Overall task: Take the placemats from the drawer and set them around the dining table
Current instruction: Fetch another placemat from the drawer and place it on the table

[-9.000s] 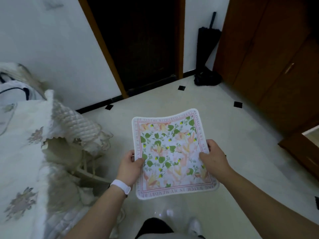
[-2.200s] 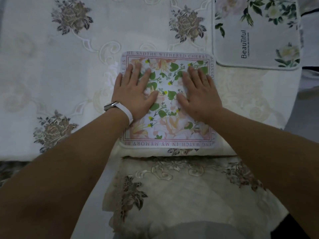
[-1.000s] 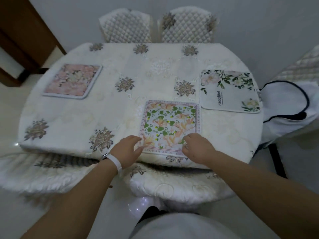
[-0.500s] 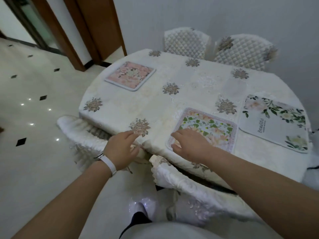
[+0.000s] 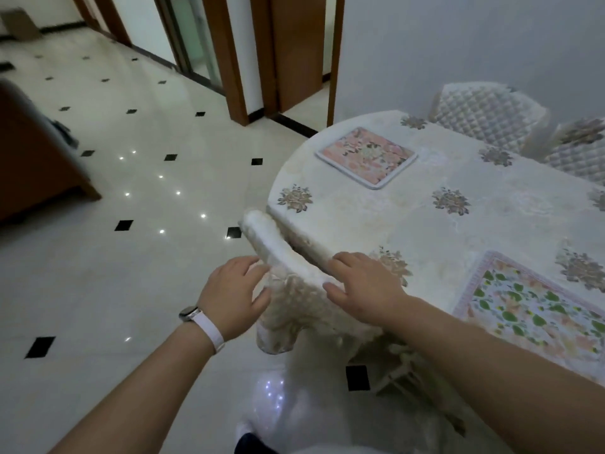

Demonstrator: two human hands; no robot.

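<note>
1. L hand [image 5: 234, 294]: fingers loosely spread, thumb apart from them, nothing held. Fingertips are at the padded top of a chair back [image 5: 278, 250]; can't tell if they touch. Watch [image 5: 190, 313] w/ white strap on that wrist.
2. R hand [image 5: 363, 288]: palm down, fingers fairly straight & relaxed, nothing gripped. It sits over the same chair back, where that meets the counter [image 5: 343, 224] edge. Resting on the fabric or just above it: can't tell.
3. Chair back has a white fluffy cover. It is tucked against the counter's near-left edge, btwn the two hands.
4. Counter is rounded, covered w/ a cream cloth [image 5: 491, 224] w/ brown-gold flower motifs.
5. Pink placemat [image 5: 366, 157]: flat on the counter, far-left part, near the edge, well apart from both hands.
6. Green-leaf placemat [image 5: 530, 306]: flat at the counter's near edge, to the right of the R hand. Its near edge runs just beside the R forearm; its right side is cut off by the frame.
7. The 2 placemats lie well apart, w/ bare cloth & flower motifs btwn them.
8. Two quilted chairs [image 5: 484, 113] stand at the counter's far side, against a pale wall [image 5: 458, 44].
9. Floor [image 5: 131, 191]: glossy pale tiles w/ small black diamond insets & reflected light spots.
10. Brown door frames [image 5: 226, 57] at the back. Brown furniture [image 5: 36, 165] at the left edge is blurred.
</note>
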